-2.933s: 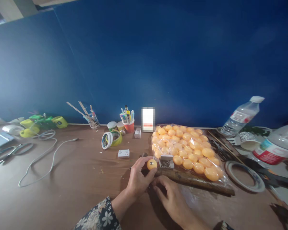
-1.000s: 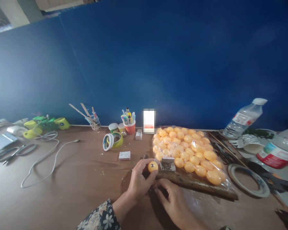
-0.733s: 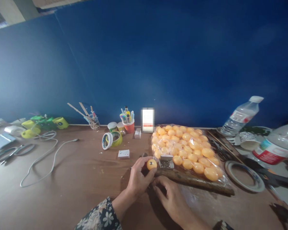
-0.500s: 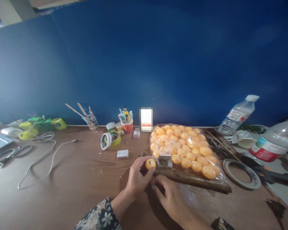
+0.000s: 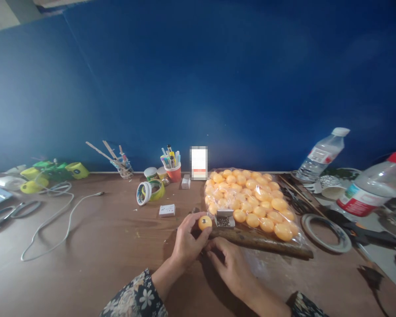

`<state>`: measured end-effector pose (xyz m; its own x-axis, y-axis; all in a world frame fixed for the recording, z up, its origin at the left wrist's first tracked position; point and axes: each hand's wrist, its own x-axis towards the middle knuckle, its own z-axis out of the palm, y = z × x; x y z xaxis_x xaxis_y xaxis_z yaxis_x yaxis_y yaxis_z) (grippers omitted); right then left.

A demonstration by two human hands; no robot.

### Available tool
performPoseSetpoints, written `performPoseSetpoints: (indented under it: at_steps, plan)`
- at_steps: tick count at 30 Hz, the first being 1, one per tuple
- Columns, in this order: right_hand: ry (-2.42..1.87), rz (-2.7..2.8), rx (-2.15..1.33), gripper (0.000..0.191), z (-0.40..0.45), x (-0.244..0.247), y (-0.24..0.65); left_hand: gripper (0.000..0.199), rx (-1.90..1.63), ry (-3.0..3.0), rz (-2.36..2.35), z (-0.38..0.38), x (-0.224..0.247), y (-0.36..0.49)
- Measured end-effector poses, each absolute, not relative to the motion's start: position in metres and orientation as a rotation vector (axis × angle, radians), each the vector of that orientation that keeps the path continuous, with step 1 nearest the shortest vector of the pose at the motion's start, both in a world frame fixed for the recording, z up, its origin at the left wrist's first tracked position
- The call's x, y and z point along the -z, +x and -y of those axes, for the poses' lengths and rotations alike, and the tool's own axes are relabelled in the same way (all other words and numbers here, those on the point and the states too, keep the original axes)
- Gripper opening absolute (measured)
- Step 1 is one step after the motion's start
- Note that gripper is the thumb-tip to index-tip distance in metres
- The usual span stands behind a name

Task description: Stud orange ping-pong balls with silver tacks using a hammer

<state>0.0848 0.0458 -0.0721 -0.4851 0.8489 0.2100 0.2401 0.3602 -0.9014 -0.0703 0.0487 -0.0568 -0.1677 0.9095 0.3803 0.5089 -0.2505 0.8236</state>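
Observation:
Thumb and index finger of my left hand point(image 5: 186, 241) grip an orange table tennis ball point(image 5: 207, 226). A shiny metal tack head point(image 5: 204, 221) shows on the ball's face. My right hand point(image 5: 230, 263) is just below and to the right, its fingers curled together by my left thumb; whatever lies in its fingertips is hidden. An opened small box of metal tacks point(image 5: 223, 222) stands right of the ball. Behind both hands lies a brown wooden stick point(image 5: 267, 245). A clear plastic bag full of orange balls point(image 5: 247, 198) sits beyond it.
A closed white box point(image 5: 167, 210), tape rolls point(image 5: 143, 194) and a red cup of pens point(image 5: 173, 172) stand to the left. Further left lie a white cable point(image 5: 71, 220) and scissors point(image 5: 13, 213). At right are a tape ring point(image 5: 326, 246) and plastic bottles point(image 5: 325, 154).
The camera view has shifted slightly, moving the scene a little leftward and upward. Both hands keep nearly the same pose, with the ball still in my left fingers.

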Motion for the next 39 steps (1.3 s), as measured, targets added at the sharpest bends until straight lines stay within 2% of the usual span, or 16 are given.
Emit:
performPoseSetpoints:
  at_steps: [8,14,23,29,39]
  plan:
    - [-0.954,1.951,-1.125,0.014,-0.046,0.073,0.085,0.031,-1.406,1.697,-1.601,-0.051,0.063,-0.073]
    - [-0.975,1.987,-1.119,0.014,-0.046,0.072,0.085,0.042,-1.557,1.564,-1.541,-0.053,0.066,-0.078]
    - [-1.000,1.979,-1.131,0.013,-0.047,0.075,0.084,0.031,-1.675,1.344,-1.483,-0.060,0.067,-0.086]
    - [-0.992,1.985,-1.131,0.012,-0.047,0.078,0.084,0.040,-1.654,1.174,-1.495,-0.062,0.072,-0.089]
    - [-1.013,1.969,-1.139,0.012,-0.049,0.079,0.082,0.042,-1.667,1.049,-1.454,-0.068,0.076,-0.090]
